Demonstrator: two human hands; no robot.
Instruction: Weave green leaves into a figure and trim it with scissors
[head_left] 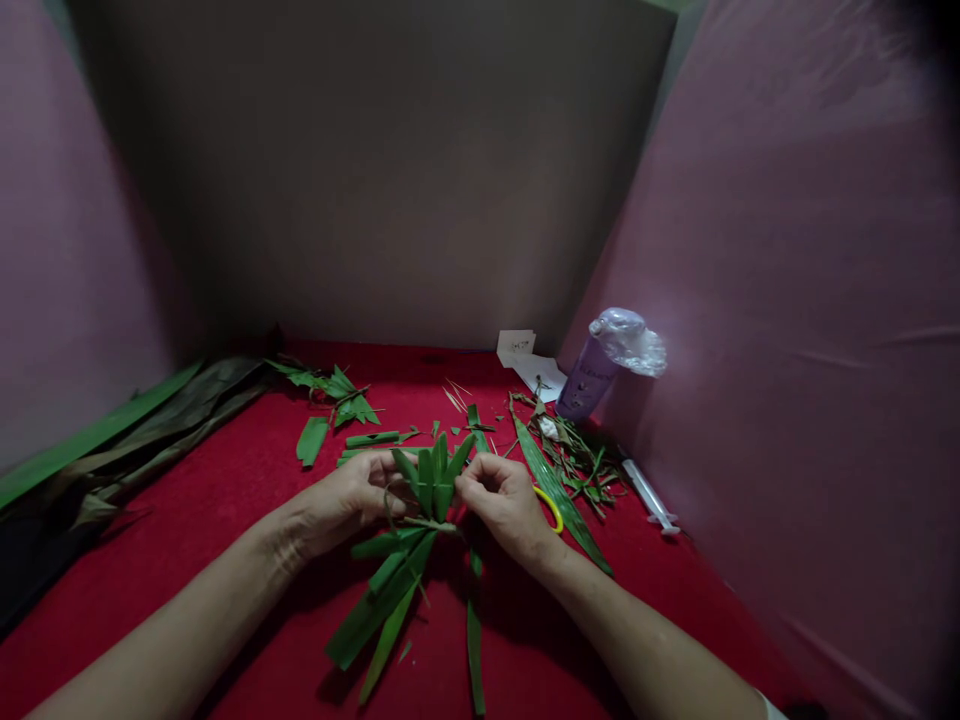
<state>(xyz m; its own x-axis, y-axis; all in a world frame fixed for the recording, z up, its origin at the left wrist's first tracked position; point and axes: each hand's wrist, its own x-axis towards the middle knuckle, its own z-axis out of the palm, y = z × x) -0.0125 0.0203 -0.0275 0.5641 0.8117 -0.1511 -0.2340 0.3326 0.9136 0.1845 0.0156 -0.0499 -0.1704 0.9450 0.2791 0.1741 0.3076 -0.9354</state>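
The leaf bundle [425, 484] is low in the view, near seven o'clock from its centre, above the red cloth [240, 470]. The left hand [352, 503] grasps it from its nine o'clock side. At its three o'clock side, the right hand [510, 508] has its fingertips closed together against a leaf edge; I cannot tell what they pinch. From the bundle, the purple can [586, 382] stands at two o'clock, and the syringe [646, 492] lies at three.

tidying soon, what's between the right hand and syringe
In the head view, a yellow loop, a long green leaf and a heap of stems lie between the right hand and syringe.
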